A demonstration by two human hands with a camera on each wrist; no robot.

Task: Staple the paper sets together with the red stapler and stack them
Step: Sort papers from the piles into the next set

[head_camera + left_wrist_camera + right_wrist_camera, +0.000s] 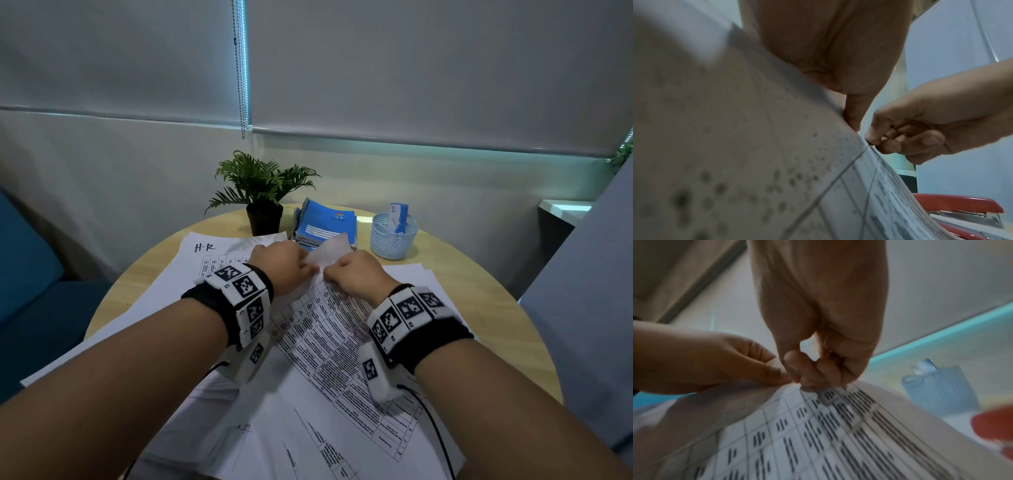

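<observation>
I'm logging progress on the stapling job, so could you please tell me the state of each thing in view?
Left hand: pinches the top edge of the printed paper set.
Right hand: pinches the same edge, beside the left.
Printed paper set: top edge lifted, the rest on the table.
Red stapler: lying unheld beside the papers.
Blue notebooks: stacked, closed.
Mesh basket: upright, holding a small box.

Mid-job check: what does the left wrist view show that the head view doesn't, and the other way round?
Only the left wrist view shows the red stapler, lying low beside the curled sheets.

Only the head view shows the round table, potted plant, blue notebooks, mesh basket and the sheet marked H-R.

Both show the left hand and right hand pinching the top corner of the printed table sheets.
</observation>
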